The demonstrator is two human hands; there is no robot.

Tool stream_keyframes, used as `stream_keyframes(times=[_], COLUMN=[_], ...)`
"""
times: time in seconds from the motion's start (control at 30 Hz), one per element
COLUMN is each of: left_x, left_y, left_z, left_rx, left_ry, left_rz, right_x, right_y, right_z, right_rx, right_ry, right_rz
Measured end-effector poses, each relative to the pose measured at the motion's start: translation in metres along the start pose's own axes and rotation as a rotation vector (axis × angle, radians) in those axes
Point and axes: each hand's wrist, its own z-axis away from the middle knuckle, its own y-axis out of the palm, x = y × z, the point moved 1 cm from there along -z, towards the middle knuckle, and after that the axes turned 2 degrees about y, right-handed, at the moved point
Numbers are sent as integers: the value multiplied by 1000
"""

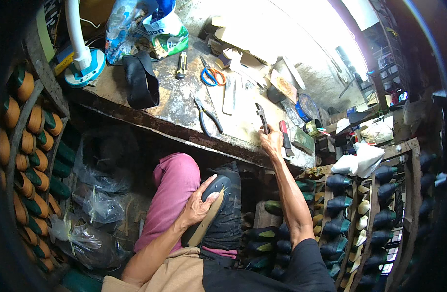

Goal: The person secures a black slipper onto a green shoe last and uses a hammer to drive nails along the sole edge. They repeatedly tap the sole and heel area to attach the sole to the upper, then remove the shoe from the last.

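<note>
On my lap, over a pink-covered knee and a dark cloth, lies a shoe point(210, 215) with its underside up, showing a black part and a tan strip. My left hand point(198, 205) wraps round its side, with the fingers near the toe end. At the bench's front edge my right hand point(271, 142) closes on the handle of dark metal pincers point(260, 113), whose head points away from me. Beside that hand lies a red-handled knife point(285, 138). Pliers point(207, 118) with dark handles rest further left, in front of scissors point(213, 76) with blue and orange grips.
The bench point(175, 104) also bears a utility knife point(181, 65), a black cuff-like piece point(141, 80), a lamp base point(86, 68) and a blue tin point(307, 107). Shoe racks stand left point(41, 97) and right point(374, 204). Plastic bags point(99, 207) lie on the floor.
</note>
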Motion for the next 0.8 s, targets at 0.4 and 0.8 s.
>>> stream_keyframes(times=[0.4,0.8], left_x=[-4,-3], left_y=[-5,-4], left_z=[-3,-1], left_rx=[-9,-26], left_ry=[-7,25], left_rz=[24,11], right_x=[-8,-11], right_y=[32,16], right_z=[-13,-16], right_rx=[-186,-149], right_ry=[-363,-360], right_rz=[240,161])
